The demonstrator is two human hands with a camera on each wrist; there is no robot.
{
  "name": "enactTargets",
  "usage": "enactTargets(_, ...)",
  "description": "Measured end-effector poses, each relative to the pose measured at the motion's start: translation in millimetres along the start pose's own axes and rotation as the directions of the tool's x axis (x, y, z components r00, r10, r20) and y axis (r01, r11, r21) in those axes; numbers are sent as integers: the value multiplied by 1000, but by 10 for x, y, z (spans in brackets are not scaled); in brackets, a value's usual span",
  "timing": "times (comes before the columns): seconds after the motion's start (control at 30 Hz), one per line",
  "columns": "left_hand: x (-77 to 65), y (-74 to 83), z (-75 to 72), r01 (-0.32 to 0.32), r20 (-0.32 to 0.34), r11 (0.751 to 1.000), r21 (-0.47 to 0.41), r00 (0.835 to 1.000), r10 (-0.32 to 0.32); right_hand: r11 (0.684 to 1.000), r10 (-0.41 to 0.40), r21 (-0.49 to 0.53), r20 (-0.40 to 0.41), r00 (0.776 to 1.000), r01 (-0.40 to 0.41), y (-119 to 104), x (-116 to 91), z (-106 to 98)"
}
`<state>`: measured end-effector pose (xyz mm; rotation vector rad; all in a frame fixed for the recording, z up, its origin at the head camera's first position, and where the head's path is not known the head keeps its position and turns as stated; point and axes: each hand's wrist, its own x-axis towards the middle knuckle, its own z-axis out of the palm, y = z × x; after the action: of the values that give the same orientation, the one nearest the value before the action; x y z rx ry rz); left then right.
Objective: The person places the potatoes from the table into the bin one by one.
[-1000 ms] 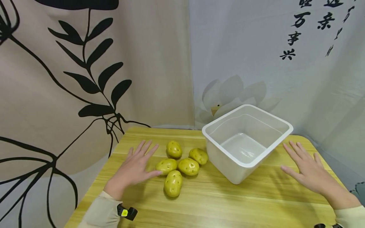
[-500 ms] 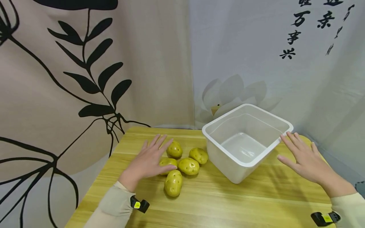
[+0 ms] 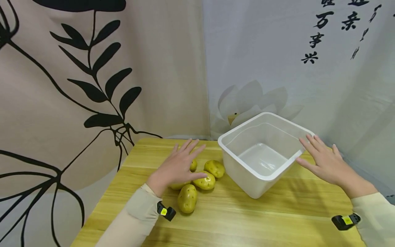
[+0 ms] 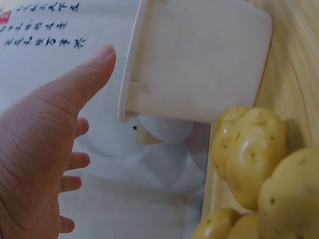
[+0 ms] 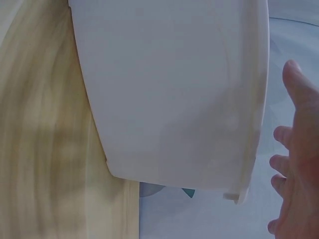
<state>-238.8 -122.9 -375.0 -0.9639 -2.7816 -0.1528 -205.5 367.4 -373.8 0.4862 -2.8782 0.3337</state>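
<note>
A white plastic tub [image 3: 247, 175] stands at the back right of the wooden table, one corner facing me. Left of it lie several yellow-green potatoes [image 3: 187, 199] in a loose cluster. My left hand [image 3: 179, 167], fingers spread, hovers over the potatoes and hides part of the cluster in the head view. In the left wrist view, potatoes [image 4: 254, 157] sit below that hand, beside the tub's wall [image 4: 199, 59]. My right hand [image 3: 325, 164], also with fingers spread, overlaps the tub's right rim in the head view; in the right wrist view it is just apart from the rim [image 5: 254, 124].
The wooden table [image 3: 234, 226] reaches toward me. Behind it hangs a cloth backdrop [image 3: 172, 68] with printed plants and characters. Black straps with yellow-marked devices [image 3: 165, 211] sit on both wrists.
My left hand has moved right and away from me, from beside the potatoes to above them. My right hand has moved left and up toward the tub's rim. Tub and potatoes stay put.
</note>
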Motion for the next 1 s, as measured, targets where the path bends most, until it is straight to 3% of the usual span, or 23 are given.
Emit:
enactTargets(0.4,357,211,-27,-87,25,996,-1,996,87,999,32,31,64,997,-34,-2,233,-98)
enactTargets(0.6,535,308,-35,-92,51,995,-30,994,93,997,56,44,98,994,-60,0,360,-109)
enactTargets(1.0,907,495,-21,-116,113,993,5,987,114,991,102,65,165,981,-115,-26,685,-74)
